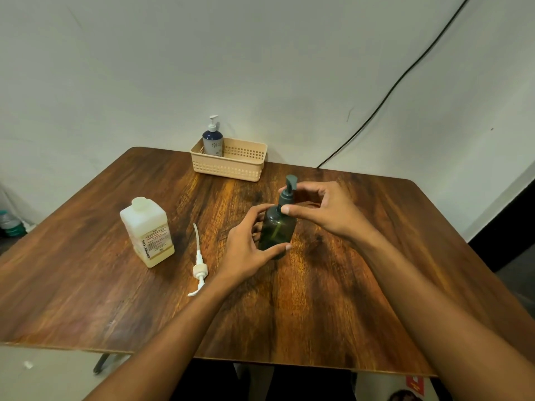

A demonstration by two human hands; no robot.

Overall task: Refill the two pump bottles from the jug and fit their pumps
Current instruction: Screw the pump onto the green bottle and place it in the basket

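Note:
A dark green pump bottle (pixel 277 230) stands upright mid-table. My left hand (pixel 247 244) wraps its body from the left. My right hand (pixel 321 211) pinches the collar of the dark grey pump (pixel 288 190) that sits on the bottle's neck. A white square jug (pixel 147 231) with a printed label stands to the left, its mouth uncapped. A loose white pump (pixel 199 263) with its long tube lies flat on the table between the jug and my left hand. A blue-and-white pump bottle (pixel 212 141) with its white pump fitted stands in the beige basket (pixel 231 166).
The wooden table (pixel 318 299) stands against a pale wall. A black cable (pixel 385 96) runs down the wall to the table's back right edge. A greenish bottle (pixel 10 222) stands on the floor at far left.

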